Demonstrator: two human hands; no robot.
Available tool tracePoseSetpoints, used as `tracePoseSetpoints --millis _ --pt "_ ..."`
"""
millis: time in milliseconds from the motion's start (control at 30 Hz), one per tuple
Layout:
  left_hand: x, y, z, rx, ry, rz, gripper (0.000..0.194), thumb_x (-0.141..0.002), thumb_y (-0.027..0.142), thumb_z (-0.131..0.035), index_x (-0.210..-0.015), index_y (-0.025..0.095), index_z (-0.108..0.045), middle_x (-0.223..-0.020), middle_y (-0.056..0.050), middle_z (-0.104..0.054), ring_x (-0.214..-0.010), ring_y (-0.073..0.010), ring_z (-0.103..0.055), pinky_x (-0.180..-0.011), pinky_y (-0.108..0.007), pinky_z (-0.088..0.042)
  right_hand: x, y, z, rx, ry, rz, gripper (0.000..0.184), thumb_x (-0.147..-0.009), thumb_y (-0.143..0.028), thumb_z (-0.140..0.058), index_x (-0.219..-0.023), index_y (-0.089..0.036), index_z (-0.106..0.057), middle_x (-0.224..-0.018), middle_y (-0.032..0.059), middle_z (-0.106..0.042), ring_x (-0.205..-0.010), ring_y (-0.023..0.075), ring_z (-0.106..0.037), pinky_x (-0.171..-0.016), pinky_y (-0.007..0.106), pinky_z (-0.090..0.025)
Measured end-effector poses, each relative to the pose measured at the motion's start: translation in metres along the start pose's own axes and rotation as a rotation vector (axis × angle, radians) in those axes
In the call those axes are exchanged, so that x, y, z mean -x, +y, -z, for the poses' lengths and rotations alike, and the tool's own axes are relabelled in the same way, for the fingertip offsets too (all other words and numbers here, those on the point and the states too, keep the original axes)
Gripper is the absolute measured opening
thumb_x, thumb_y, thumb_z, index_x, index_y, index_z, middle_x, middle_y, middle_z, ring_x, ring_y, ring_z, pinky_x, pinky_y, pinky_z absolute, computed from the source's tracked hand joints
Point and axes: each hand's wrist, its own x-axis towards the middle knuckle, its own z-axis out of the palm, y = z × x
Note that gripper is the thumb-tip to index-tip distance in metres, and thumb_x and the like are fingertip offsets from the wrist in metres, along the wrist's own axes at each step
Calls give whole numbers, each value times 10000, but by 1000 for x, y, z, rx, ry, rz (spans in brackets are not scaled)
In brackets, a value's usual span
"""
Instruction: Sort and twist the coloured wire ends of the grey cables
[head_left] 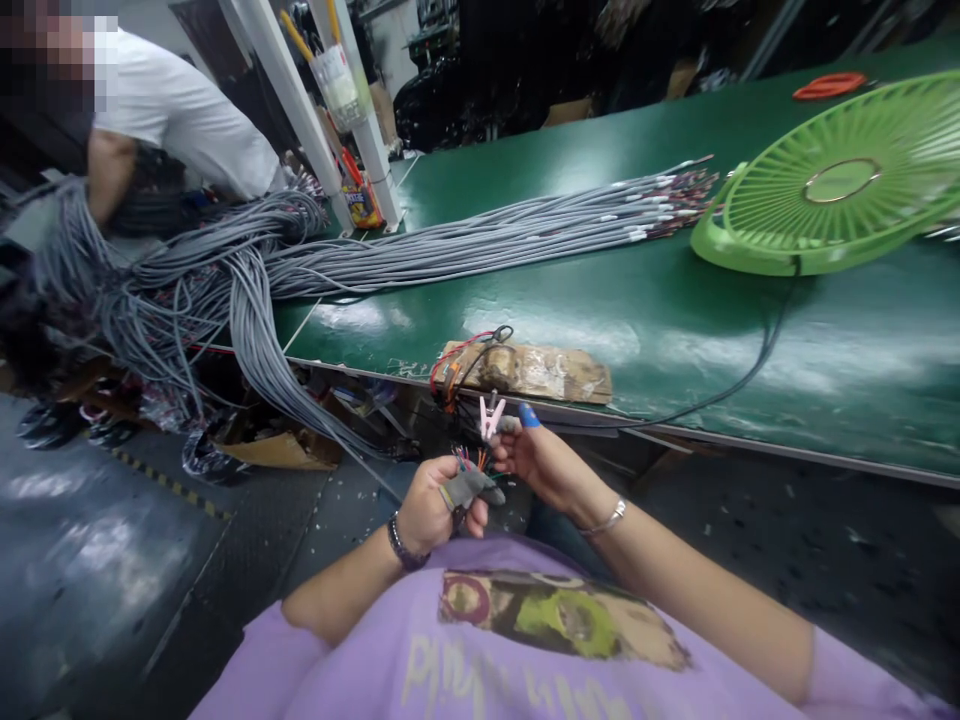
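Observation:
My left hand (442,495), with grey finger covers, is closed around the end of a grey cable, whose thin coloured wires (471,460) fan out above the fingers. Just right of it, my right hand (536,462) has curled fingers beside the wires, and its thumb wears a blue cover (529,415). What those fingers grip is hidden. A pink V-shaped clip (491,418) stands by the right fingertips at the bench edge. Behind it lies a worn wooden block (540,372) with red and black leads (469,345).
The green bench (637,320) bears a long bundle of grey cables (465,240), which spills off its left side. A green fan (840,180) stands at right, its black cord trailing along the bench. Another person in a white shirt (180,110) leans over the cables. White posts (300,100) rise behind.

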Motion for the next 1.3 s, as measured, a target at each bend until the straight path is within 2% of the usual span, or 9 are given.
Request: tracePoseSetpoints --millis 100,300,567,800,1067,1167,1300 --pt "-6 4 -4 33 -36 21 481 -528 573 -799 -606 150 -583 -386 3 -570 -263 -81 -423 -280 -180 -265 -9 -3 -5 -2 -73 24 412 -702 -585 -711 -721 -177 -658 -624 11 -580 -570 121 -502 -534 234 -432" --pt "-14 8 -6 77 -25 15 458 -511 539 -806 -598 151 -579 -379 7 -567 -260 -76 -424 -287 -171 -248 -17 1 -8 -73 -105 79 436 -634 -605 -757 -707 -182 -679 -633 10 -612 -563 121 -518 -540 239 -444" --pt "-17 5 -5 79 -17 31 457 -518 537 -804 -591 145 -580 -376 10 -550 -264 -76 -420 -294 -178 -256 -16 1 -12 -124 -52 51 384 -620 -544 -795 -622 -187 -654 -592 3 -615 -548 129 -526 -534 249 -447" --pt "-17 6 -7 51 -3 53 430 -508 515 -797 -571 146 -586 -374 3 -553 -260 -76 -412 -290 -184 -241 -19 5 -7 -148 -48 29 416 -624 -574 -780 -700 -178 -676 -607 5 -631 -550 130 -540 -535 248 -442" --pt "-5 7 -7 7 7 49 414 -535 517 -779 -585 152 -590 -374 6 -554 -257 -77 -407 -280 -191 -246 -15 5 0 -180 -85 -26 397 -773 -589 -641 -737 -194 -650 -671 -2 -641 -569 115 -555 -572 242 -463" --pt "-1 7 -6 -37 13 49 445 -516 548 -784 -578 151 -594 -377 1 -560 -261 -77 -415 -285 -187 -259 -13 3 1 -155 -96 -46 409 -735 -593 -675 -770 -186 -663 -700 5 -645 -597 117 -565 -580 243 -475" --pt "-1 7 -3 -65 34 24 462 -519 570 -779 -584 151 -597 -379 -4 -565 -263 -77 -417 -289 -185 -255 -12 -1 -1 -97 -111 8 366 -658 -523 -772 -747 -184 -665 -658 -13 -615 -590 111 -538 -564 234 -467"
